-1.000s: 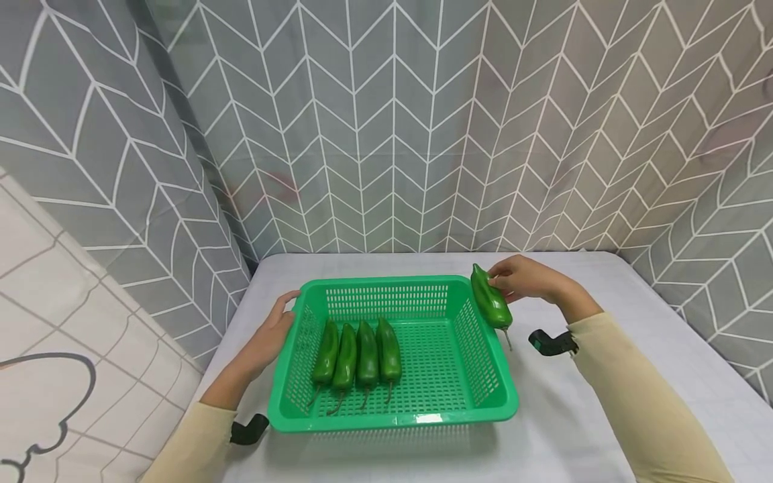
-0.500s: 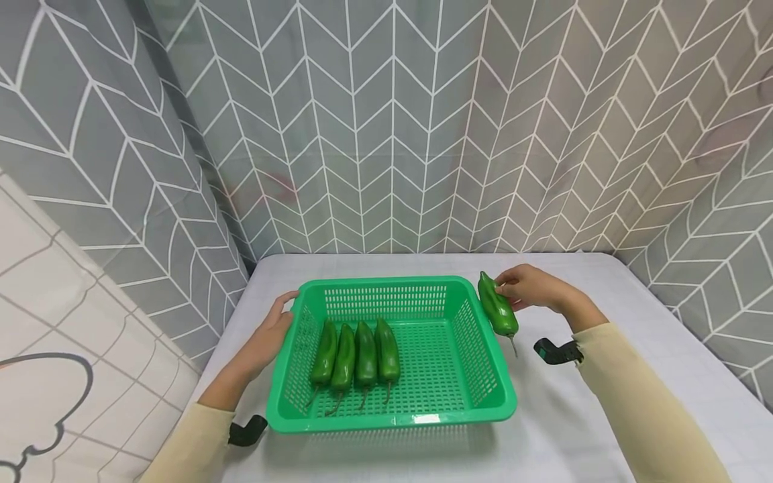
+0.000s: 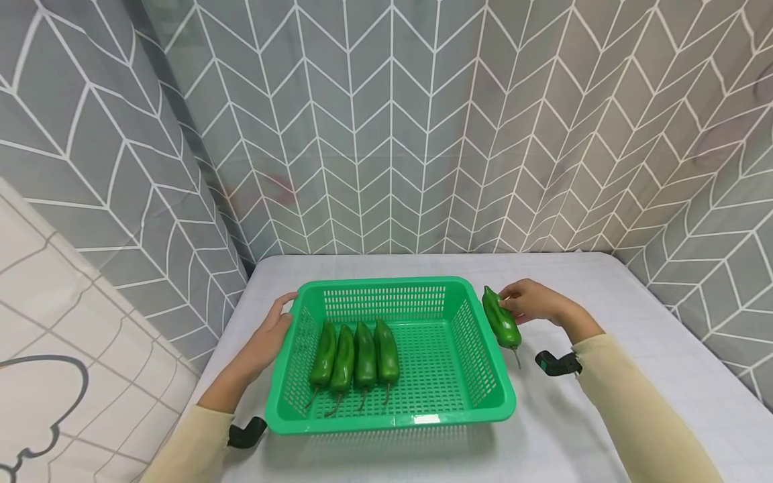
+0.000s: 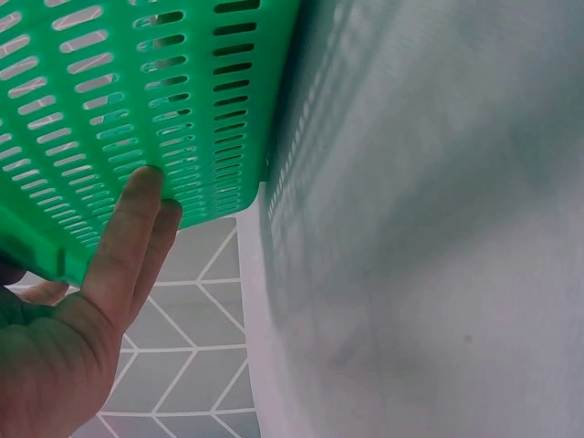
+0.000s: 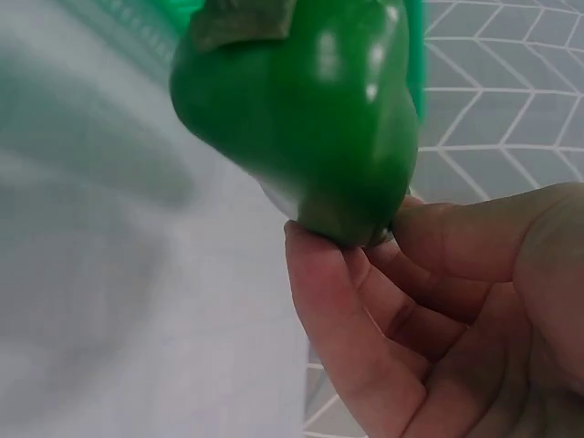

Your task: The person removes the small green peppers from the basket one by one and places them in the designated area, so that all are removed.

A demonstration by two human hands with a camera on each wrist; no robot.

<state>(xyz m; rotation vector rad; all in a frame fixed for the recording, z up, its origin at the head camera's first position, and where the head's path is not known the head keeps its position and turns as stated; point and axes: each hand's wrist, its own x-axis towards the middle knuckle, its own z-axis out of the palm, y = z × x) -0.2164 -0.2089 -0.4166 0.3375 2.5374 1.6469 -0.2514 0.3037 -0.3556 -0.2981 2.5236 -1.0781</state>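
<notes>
My left hand (image 3: 272,335) is at the left side of a green plastic basket (image 3: 404,421); in the left wrist view, its straight fingers (image 4: 137,219) lie against the slotted outer wall below the rim. My right hand (image 3: 534,305), beyond the basket's right rim, pinches a glossy green chili pepper (image 3: 500,322) between thumb and fingers. This pepper slants with its pointed tip away and thin stem toward me. Up close in the right wrist view, the fingertips hold the pepper (image 5: 301,119) low on its side. Several similar chili peppers (image 3: 365,355) lie side by side in the basket's left half.
A white cloth covers the table (image 3: 568,429) under the basket. Grey curtains (image 3: 374,134) with a white zigzag pattern stand behind and at both sides. A black wrist device (image 3: 558,363) is at the right sleeve, another (image 3: 246,433) at the left.
My right hand has moved down and slightly right with the chili pepper, from over the basket's right rim to just outside it. The left hand and the peppers in the basket have stayed in place.
</notes>
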